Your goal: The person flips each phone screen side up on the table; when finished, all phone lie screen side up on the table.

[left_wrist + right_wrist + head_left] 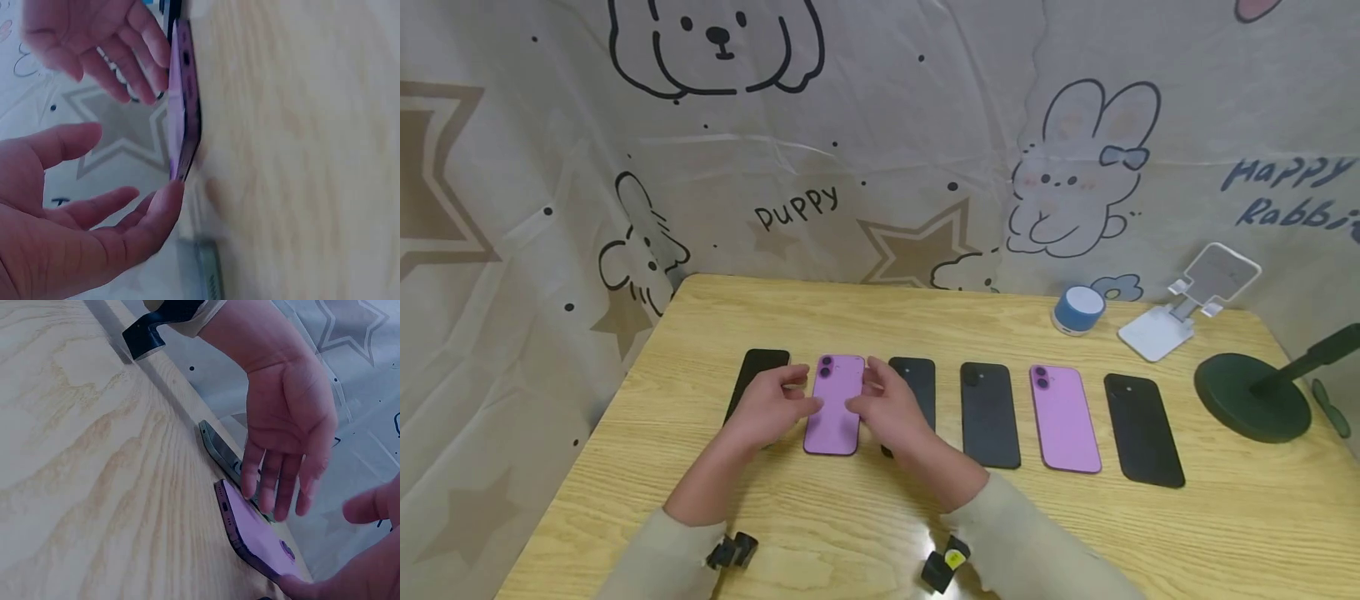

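Observation:
A pink smartphone (pixel 835 417) lies back-up on the table, its two camera lenses at the far end. My left hand (pixel 767 407) is at its left side and my right hand (pixel 891 408) at its right, thumbs above the back. In the left wrist view, a fingertip of the left hand (pixel 81 244) meets the phone's (pixel 185 106) edge; the fingers are loosely extended. In the right wrist view, the right hand (pixel 362 562) touches the near side of the phone (pixel 253 531), while the left hand's fingers hang straight beside the other. Neither hand curls around it.
A dark phone (pixel 758 367) lies left, partly under the left hand. Rightward stand a black phone (pixel 917 379) partly behind the right hand, another black phone (pixel 990 417), a pink phone (pixel 1066 421) and a black phone (pixel 1144 432). Behind are a blue speaker (pixel 1078 311), white phone stand (pixel 1157 331) and green base (pixel 1247 398).

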Motion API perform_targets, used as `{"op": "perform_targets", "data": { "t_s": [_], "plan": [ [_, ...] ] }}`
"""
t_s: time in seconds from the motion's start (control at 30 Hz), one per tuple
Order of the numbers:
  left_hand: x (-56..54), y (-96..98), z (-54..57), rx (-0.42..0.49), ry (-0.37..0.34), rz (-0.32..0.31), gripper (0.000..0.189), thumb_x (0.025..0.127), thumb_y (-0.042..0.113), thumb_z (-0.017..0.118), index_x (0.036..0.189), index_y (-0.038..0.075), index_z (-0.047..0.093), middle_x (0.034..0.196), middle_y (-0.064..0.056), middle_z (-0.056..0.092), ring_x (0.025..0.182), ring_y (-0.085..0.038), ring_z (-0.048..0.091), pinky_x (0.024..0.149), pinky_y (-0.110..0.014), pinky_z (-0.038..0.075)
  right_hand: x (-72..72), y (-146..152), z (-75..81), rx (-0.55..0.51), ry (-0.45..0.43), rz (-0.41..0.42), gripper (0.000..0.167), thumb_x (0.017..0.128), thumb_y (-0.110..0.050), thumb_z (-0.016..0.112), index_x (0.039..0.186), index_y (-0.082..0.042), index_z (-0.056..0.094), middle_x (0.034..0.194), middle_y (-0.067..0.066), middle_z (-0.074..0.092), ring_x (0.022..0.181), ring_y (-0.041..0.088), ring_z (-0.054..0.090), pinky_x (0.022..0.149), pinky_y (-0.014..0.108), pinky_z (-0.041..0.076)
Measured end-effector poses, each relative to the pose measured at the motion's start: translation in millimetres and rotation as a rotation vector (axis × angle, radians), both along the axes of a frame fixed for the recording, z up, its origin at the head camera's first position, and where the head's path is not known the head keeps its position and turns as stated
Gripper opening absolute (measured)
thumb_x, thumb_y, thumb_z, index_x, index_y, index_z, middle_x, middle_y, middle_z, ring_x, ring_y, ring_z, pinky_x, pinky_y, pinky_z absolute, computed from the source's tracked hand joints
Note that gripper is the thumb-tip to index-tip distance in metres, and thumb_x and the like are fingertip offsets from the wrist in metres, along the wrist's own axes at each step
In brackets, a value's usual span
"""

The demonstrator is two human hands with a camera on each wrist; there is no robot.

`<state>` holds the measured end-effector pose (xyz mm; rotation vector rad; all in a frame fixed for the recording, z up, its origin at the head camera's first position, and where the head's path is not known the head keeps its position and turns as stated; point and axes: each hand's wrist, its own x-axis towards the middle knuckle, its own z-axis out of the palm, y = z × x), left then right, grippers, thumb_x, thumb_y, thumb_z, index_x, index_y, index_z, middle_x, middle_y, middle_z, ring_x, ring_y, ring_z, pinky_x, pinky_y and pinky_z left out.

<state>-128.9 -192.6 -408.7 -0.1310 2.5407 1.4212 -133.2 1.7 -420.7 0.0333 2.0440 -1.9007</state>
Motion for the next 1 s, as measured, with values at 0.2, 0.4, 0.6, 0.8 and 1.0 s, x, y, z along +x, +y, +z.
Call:
{"op": "perform_targets", "data": {
  "t_s": [0.2, 0.4, 0.6, 0.8, 1.0],
  "plan": [
    [-2.2, 13.5, -7.5, 0.021, 0.008, 0.084, 0.055, 0.087, 0.005, 0.071, 0.138, -0.007, 0.053, 0.127, -0.021, 0.061, 0.11, -0.032, 0.059, 0.088, -0.041, 0.051, -0.2, 4, -3.1, -0.041, -0.015, -0.03, 0.073, 0.09, -0.001, 0.063, 0.155, -0.003, 0.031, 0.153, 0.015, 0.038, 0.136, 0.034, 0.039, 0.094, 0.042, 0.049],
    [-4.2, 18.0, -11.9, 0.063, -0.012, 0.12, 0.056, 0.084, 0.001, 0.069, 0.137, -0.008, 0.053, 0.123, -0.022, 0.063, 0.107, -0.032, 0.062, 0.086, -0.039, 0.054, -2.2, -3, -3.5, -0.052, -0.012, -0.033, 0.076, 0.088, 0.002, 0.061, 0.156, -0.002, 0.028, 0.152, 0.019, 0.036, 0.134, 0.037, 0.042, 0.094, 0.044, 0.05],
    [-6.7, 15.3, -9.3, 0.02, -0.024, 0.166, 0.056, 0.082, -0.002, 0.065, 0.137, -0.007, 0.054, 0.125, -0.022, 0.062, 0.116, -0.034, 0.059, 0.093, -0.043, 0.05, -6.1, -15, 0.4, 0.071, 0.017, -0.016, 0.076, 0.085, 0.006, 0.062, 0.154, 0.0, 0.031, 0.15, 0.021, 0.04, 0.132, 0.036, 0.044, 0.103, 0.046, 0.042],
    [-7.2, 13.2, -11.4, 0.039, -0.046, 0.174, 0.061, 0.076, -0.01, 0.064, 0.136, -0.007, 0.055, 0.124, -0.022, 0.063, 0.113, -0.033, 0.061, 0.091, -0.04, 0.051, -10.5, -21, -0.7, 0.14, 0.037, 0.012, 0.079, 0.078, 0.015, 0.058, 0.152, 0.003, 0.032, 0.151, 0.022, 0.039, 0.137, 0.034, 0.037, 0.11, 0.046, 0.034],
    [-8.1, 11.7, -14.5, 0.235, -0.1, 0.182, 0.063, 0.078, -0.019, 0.062, 0.139, -0.011, 0.048, 0.128, -0.025, 0.056, 0.111, -0.034, 0.057, 0.08, -0.032, 0.055, -12.3, -18, -3.3, 0.174, 0.072, 0.017, 0.079, 0.075, 0.022, 0.055, 0.15, 0.002, 0.038, 0.143, 0.019, 0.049, 0.131, 0.031, 0.046, 0.103, 0.041, 0.043]
  ]
}}
